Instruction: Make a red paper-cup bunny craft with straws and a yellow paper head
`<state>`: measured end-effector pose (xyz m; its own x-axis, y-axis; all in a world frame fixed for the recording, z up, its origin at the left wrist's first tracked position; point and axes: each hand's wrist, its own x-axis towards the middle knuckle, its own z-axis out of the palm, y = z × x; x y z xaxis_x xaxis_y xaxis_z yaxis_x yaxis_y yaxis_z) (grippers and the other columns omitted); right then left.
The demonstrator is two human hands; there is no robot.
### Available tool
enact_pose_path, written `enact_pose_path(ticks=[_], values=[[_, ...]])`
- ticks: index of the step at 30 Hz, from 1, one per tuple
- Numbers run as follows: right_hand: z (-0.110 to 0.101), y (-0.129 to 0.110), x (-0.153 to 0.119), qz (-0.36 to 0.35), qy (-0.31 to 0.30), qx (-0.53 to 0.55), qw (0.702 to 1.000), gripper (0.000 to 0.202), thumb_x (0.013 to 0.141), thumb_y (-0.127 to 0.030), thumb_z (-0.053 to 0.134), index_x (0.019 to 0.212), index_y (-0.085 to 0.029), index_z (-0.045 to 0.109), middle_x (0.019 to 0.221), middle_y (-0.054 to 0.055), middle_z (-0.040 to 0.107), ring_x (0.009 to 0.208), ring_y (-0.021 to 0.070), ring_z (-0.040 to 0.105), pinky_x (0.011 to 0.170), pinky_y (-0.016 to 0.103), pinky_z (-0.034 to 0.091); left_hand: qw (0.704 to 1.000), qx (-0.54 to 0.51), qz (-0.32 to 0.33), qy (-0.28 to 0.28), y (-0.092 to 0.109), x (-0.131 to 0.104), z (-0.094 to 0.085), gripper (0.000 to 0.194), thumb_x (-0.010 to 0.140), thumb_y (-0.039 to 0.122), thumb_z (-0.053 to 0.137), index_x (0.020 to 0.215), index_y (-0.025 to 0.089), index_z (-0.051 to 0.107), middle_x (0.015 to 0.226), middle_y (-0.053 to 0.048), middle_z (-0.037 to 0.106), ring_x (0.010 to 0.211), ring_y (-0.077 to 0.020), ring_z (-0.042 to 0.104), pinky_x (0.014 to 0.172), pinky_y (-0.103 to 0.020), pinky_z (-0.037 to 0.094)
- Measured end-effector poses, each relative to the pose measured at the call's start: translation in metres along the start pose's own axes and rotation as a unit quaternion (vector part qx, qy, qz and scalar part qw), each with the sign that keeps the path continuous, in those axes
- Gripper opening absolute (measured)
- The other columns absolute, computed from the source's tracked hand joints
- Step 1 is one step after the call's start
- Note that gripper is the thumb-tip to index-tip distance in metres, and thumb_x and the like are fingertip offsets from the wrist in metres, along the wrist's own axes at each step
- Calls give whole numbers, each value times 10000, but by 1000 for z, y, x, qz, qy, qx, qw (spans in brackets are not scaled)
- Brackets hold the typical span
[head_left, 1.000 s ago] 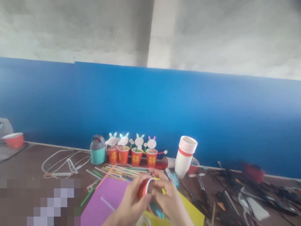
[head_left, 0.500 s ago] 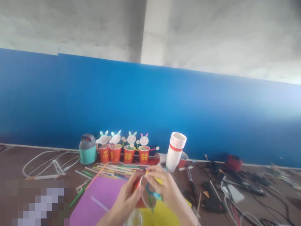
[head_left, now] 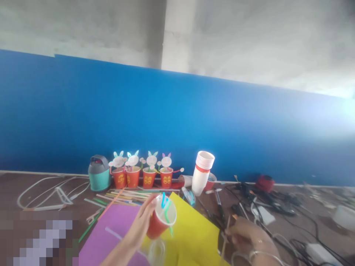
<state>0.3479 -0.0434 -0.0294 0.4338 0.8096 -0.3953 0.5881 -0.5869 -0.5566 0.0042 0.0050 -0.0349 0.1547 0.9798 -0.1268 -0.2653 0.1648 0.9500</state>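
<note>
My left hand [head_left: 144, 220] grips a red paper cup [head_left: 157, 226] from its left side, with the cup's white mouth tilted toward me. A bent blue straw piece [head_left: 164, 200] and a green straw piece [head_left: 167, 214] stick up inside it, and a green end pokes out low on its side. Away to the right, my right hand [head_left: 245, 234] is low over the tabletop with curled, slightly blurred fingers. It covers a black tool whose orange tip [head_left: 235, 217] peeks out. A thin wooden stick [head_left: 226, 240] is beside the fingertips.
Several red cups with rabbit faces [head_left: 149, 177] stand along the blue partition, beside a stack of white cups [head_left: 202, 175]. Purple paper [head_left: 111, 229] and yellow paper [head_left: 194, 225] lie in front, with clear tape [head_left: 156, 251]. Tangled cables [head_left: 294, 221] cover the right side.
My right hand has left the cup and moved right, onto the black tool. The cup has turned mouth-up in my left hand. The view has shifted slightly.
</note>
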Motion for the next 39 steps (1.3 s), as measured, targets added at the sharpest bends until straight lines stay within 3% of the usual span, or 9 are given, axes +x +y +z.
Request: enact_pose_path(ticks=[6,12,13,15,17,19,26,32,39], values=[[14,-19,4,21,-20,-48,998,346,572,-7,571,293,-177,456,280,29,490,381,166,574,394,210,382,996,-59,32,-52,12,-6,6,588,653,630,686,1034,182,679,1230,-117,644,1243,-367,478,1028,-431,377],[-17,-35,-14,-38,35,-26,998,359,733,-209,536,381,-199,469,333,12,507,328,132,487,411,239,375,986,-164,-22,-35,16,-8,9,546,591,618,738,915,183,680,861,-54,738,876,-276,665,775,-342,499],[-21,-41,-22,-96,97,34,990,307,738,-240,543,438,-201,492,363,5,531,335,128,481,410,237,372,983,-174,-40,-43,16,-8,10,533,610,628,715,882,170,682,766,-48,731,778,-261,673,722,-339,502],[-22,-58,-43,-218,187,214,934,169,753,-318,563,649,-192,603,508,17,623,446,153,556,434,234,409,977,-187,-64,-82,17,-8,11,563,663,670,630,819,133,693,642,-61,709,642,-242,662,650,-335,494],[-13,-80,-68,-324,187,333,866,152,759,-347,596,749,-197,617,584,31,658,527,173,609,477,237,454,970,-202,-63,-122,18,-8,13,623,712,693,543,791,97,709,641,-97,715,607,-233,659,619,-320,484],[3,-100,-91,-391,179,359,828,111,784,-305,597,730,-209,613,596,22,655,549,167,619,500,230,473,965,-219,-52,-136,21,-7,14,647,750,686,492,791,82,720,669,-112,724,599,-221,659,588,-295,470],[41,-136,-120,-590,191,137,772,158,835,-185,512,739,-216,633,629,9,667,554,149,620,516,216,476,961,-245,-59,-115,25,-3,14,615,821,644,440,817,96,719,662,-92,718,603,-203,654,606,-288,467],[47,-140,-113,-615,205,81,757,155,844,-149,480,772,-218,598,658,2,660,580,137,628,547,211,489,972,-207,-50,-96,25,-5,15,568,806,634,486,821,110,704,604,-64,694,589,-186,636,590,-265,462],[56,-148,-121,-682,228,55,692,176,833,-94,463,810,-226,579,662,16,664,580,150,636,547,228,512,979,-194,-61,-5,27,-3,17,500,758,634,565,809,150,675,563,-23,678,526,-179,612,553,-268,462]])
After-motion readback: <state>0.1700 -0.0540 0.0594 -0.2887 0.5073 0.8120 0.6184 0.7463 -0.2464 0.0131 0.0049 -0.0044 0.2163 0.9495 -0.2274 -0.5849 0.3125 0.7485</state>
